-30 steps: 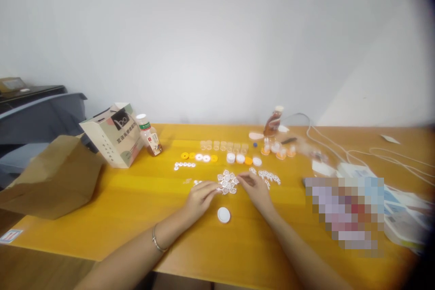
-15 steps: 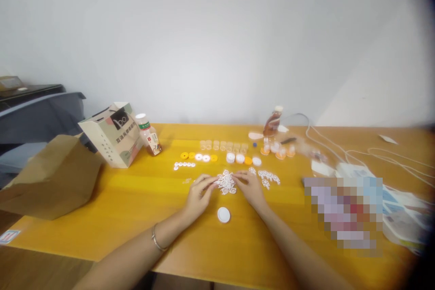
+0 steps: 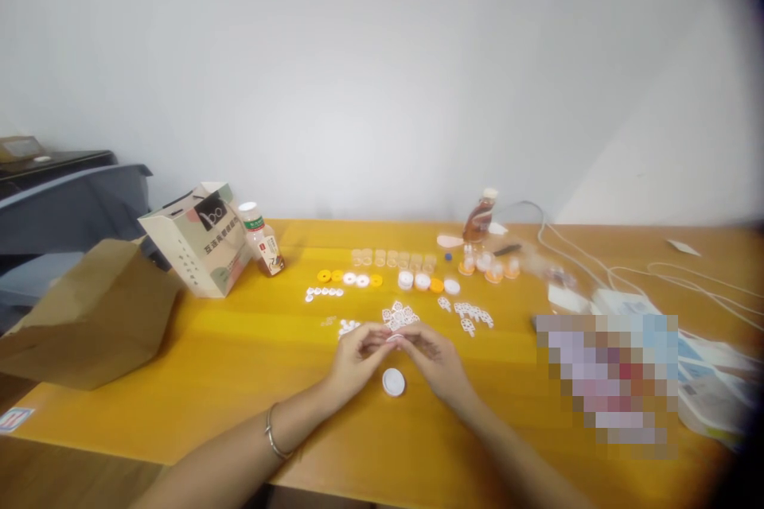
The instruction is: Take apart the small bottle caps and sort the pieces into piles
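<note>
Near the middle of the frame the 2 hands meet, fingertips to fingertips: the left hand (image 3: 356, 358) and the right hand (image 3: 438, 362) both pinch a thin white piece (image 3: 395, 337) between thumb and fingers, largely covered by them, so its exact shape cannot be told. Holding it from 2 sides probably keeps so small a thing steady and lets each thumb press or turn it. The piece sits just in front of a pile of white openwork pieces (image 3: 399, 313), heaped at the centre, likely so that either hand can reach it. A white round lid (image 3: 393, 382) lies flat just below the hands, and a cluster of small white parts (image 3: 347, 327) lies beside the left hand, partly hidden by it. Farther up the frame, sorting by kind seems to explain the lines: clear cups (image 3: 392, 258) in 1 row, 5 yellow and white rings (image 3: 350, 278) left of centre, white and orange discs (image 3: 422, 281) right of centre. More openwork pieces (image 3: 473, 313) lie spread to the right of the pile, apart from it. The bottle with a white cap (image 3: 263, 242) and the printed bag (image 3: 206, 242) stand at the left, perhaps to leave the table's (image 3: 239, 358) middle for handwork.
</note>
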{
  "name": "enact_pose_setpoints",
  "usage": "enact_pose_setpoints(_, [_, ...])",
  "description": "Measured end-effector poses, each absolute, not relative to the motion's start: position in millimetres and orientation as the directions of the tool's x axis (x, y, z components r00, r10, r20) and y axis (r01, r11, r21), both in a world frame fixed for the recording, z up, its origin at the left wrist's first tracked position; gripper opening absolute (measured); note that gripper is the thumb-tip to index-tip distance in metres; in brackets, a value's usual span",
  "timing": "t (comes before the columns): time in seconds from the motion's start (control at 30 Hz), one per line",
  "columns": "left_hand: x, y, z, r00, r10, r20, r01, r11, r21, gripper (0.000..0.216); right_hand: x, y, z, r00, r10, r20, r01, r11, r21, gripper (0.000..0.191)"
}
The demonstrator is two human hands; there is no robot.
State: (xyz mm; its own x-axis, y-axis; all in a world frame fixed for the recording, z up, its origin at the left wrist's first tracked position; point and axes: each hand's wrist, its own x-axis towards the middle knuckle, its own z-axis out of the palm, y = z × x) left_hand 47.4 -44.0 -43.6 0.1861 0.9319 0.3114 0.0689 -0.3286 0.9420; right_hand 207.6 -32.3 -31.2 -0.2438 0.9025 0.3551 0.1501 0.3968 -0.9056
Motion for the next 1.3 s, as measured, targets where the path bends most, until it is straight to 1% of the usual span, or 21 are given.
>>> enact_pose_setpoints(0.07, [44, -44, -40, 0.207, 0.92, 0.332, 0.149, -0.365, 0.919, 0.024, 222, -23, -28, -0.156, 0.93, 0.333, 0.2, 0.359, -0.912, 0.019])
enact_pose_setpoints(0.13, [37, -43, -34, 0.263, 0.898, 0.354, 0.275, -0.421, 0.864, 0.024, 247, -11, -24, -0.023, 0.954, 0.3, 0.282, 0.295, -0.913, 0.02])
enact_pose_setpoints(0.2, [29, -42, -27, 0.378, 0.863, 0.334, 0.392, -0.476, 0.787, 0.023, 279, 2, -20, 0.138, 0.952, 0.274, 0.35, 0.212, -0.912, 0.021])
enact_pose_setpoints(0.27, [22, -41, -21, 0.505, 0.821, 0.266, 0.464, -0.518, 0.718, 0.025, 308, 11, -17, 0.233, 0.956, 0.179, 0.419, 0.068, -0.905, 0.013])
enact_pose_setpoints(0.3, [19, -41, -19, 0.552, 0.801, 0.231, 0.485, -0.534, 0.693, 0.028, 320, 13, -16, 0.247, 0.963, 0.109, 0.442, -0.012, -0.897, 0.01])
enact_pose_setpoints(0.37, [16, -41, -18, 0.614, 0.769, 0.18, 0.505, -0.557, 0.659, 0.04, 336, 16, -14, 0.269, 0.963, 0.019, 0.478, -0.117, -0.87, 0.004])
enact_pose_setpoints(0.43, [15, -40, -20, 0.645, 0.749, 0.154, 0.515, -0.574, 0.637, 0.052, 340, 16, -14, 0.26, 0.965, -0.023, 0.517, -0.159, -0.841, 0.004])
enact_pose_setpoints(0.5, [15, -40, -25, 0.657, 0.741, 0.137, 0.527, -0.582, 0.619, 0.057, 339, 16, -15, 0.239, 0.97, -0.039, 0.557, -0.17, -0.813, 0.007])
enact_pose_setpoints(0.57, [16, -39, -29, 0.658, 0.742, 0.128, 0.541, -0.585, 0.604, 0.054, 336, 17, -17, 0.23, 0.972, -0.049, 0.598, -0.181, -0.781, 0.007])
enact_pose_setpoints(0.67, [18, -39, -33, 0.662, 0.738, 0.128, 0.543, -0.591, 0.597, 0.044, 334, 19, -22, 0.223, 0.974, -0.048, 0.656, -0.187, -0.731, 0.006])
enact_pose_setpoints(0.87, [21, -41, -33, 0.67, 0.729, 0.141, 0.536, -0.606, 0.588, 0.034, 340, 21, -31, 0.183, 0.983, 0.025, 0.73, -0.119, -0.674, 0.007])
enact_pose_setpoints(0.93, [22, -41, -34, 0.667, 0.73, 0.147, 0.541, -0.611, 0.578, 0.032, 338, 18, -27, 0.182, 0.979, 0.09, 0.748, -0.078, -0.659, 0.01])
enact_pose_setpoints(1.0, [23, -42, -35, 0.663, 0.732, 0.155, 0.545, -0.615, 0.571, 0.03, 327, 12, -19, 0.151, 0.972, 0.182, 0.74, 0.011, -0.672, 0.015])
enact_pose_setpoints(1.07, [24, -42, -36, 0.661, 0.732, 0.162, 0.546, -0.618, 0.565, 0.03, 307, 1, -10, 0.038, 0.965, 0.26, 0.692, 0.163, -0.704, 0.02])
enact_pose_setpoints(1.13, [25, -42, -38, 0.655, 0.736, 0.171, 0.553, -0.62, 0.557, 0.03, 280, -13, -6, -0.193, 0.936, 0.294, 0.615, 0.349, -0.707, 0.022])
enact_pose_setpoints(1.17, [25, -42, -39, 0.652, 0.737, 0.176, 0.555, -0.622, 0.552, 0.03, 266, -21, -6, -0.315, 0.905, 0.286, 0.576, 0.422, -0.701, 0.023])
enact_pose_setpoints(1.23, [26, -42, -40, 0.651, 0.737, 0.181, 0.557, -0.626, 0.545, 0.029, 242, -34, -11, -0.503, 0.831, 0.237, 0.519, 0.509, -0.687, 0.026])
enact_pose_setpoints(1.3, [26, -42, -41, 0.654, 0.736, 0.175, 0.563, -0.628, 0.538, 0.029, 226, -42, -19, -0.575, 0.796, 0.187, 0.492, 0.52, -0.698, 0.023])
